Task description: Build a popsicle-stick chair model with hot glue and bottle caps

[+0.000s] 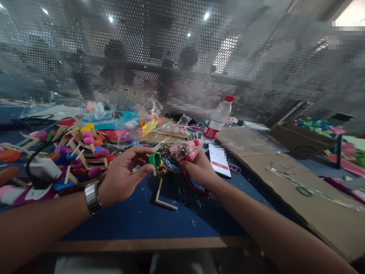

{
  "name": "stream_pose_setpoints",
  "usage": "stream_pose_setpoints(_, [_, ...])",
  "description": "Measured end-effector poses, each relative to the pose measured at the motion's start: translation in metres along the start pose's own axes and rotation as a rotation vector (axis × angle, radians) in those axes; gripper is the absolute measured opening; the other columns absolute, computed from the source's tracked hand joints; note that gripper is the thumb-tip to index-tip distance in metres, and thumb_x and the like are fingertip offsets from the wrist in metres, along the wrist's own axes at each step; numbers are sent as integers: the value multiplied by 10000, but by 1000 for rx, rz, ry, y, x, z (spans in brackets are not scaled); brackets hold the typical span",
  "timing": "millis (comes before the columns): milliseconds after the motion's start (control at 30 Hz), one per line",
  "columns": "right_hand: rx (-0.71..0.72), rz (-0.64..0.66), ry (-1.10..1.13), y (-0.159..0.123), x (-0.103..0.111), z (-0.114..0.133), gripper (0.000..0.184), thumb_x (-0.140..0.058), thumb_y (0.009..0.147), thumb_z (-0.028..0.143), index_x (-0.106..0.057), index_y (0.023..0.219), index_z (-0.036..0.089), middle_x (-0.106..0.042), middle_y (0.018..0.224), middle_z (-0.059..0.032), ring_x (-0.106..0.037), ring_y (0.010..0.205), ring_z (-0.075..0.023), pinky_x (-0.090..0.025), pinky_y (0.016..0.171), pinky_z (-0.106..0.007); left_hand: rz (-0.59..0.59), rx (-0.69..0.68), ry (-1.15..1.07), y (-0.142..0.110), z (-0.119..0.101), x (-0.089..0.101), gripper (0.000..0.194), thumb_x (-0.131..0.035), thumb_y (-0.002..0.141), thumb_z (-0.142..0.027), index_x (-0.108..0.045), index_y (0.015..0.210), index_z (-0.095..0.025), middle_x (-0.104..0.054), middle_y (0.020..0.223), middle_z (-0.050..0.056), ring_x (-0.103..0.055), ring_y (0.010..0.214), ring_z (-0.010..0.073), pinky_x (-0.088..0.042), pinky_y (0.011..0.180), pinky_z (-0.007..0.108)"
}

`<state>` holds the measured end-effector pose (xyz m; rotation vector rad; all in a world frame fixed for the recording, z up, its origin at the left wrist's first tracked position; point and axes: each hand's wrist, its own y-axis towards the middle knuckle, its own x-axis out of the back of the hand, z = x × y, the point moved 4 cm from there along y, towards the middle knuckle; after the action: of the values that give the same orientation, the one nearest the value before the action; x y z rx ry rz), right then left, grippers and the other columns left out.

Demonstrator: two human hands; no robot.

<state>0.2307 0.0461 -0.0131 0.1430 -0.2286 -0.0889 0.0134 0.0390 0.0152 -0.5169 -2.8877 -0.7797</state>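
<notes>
Above the blue tabletop [137,226], a glossy green hollow cylinder [155,160] is pinched between the thumb and fingertips of the left hand [122,176], its opening exposed. A pink plastic tool with a glowing red light [196,149] is gripped by the right hand [199,169], its clotted end pointed toward the cylinder, near but apart. Lettering on the red-labelled clear plastic bottle [219,118], yellow printed wrapper [149,125] and white-screened phone [217,156] cannot be made out.

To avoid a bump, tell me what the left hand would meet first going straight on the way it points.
The left hand, holding the green cap, would probably meet the pink glue gun in the right hand first. Depth is unclear, so it might pass in front or behind.
</notes>
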Motion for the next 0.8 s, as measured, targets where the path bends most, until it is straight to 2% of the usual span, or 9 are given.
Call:
stream_pose_setpoints(400, [1, 2, -16, 1, 1, -3, 96, -542, 548, 219, -477, 618, 228, -451, 533, 43, -386, 521, -125, -312, 486, -266, 45, 1, 29, -2, 6, 0, 302, -733, 862, -321, -675, 1139, -217, -697, 903, 48, -664, 786, 155, -559, 701, 250])
stream_pose_setpoints(800, [16, -12, -35, 1, 1, -4, 88, -555, 565, 244, -496, 627, 227, -458, 520, 44, -403, 522, -134, -322, 490, -266, 60, 31, 30, 0, 6, -2, 301, -726, 866, -341, -663, 1130, -212, -708, 884, 52, -681, 798, 170, -562, 646, 242])
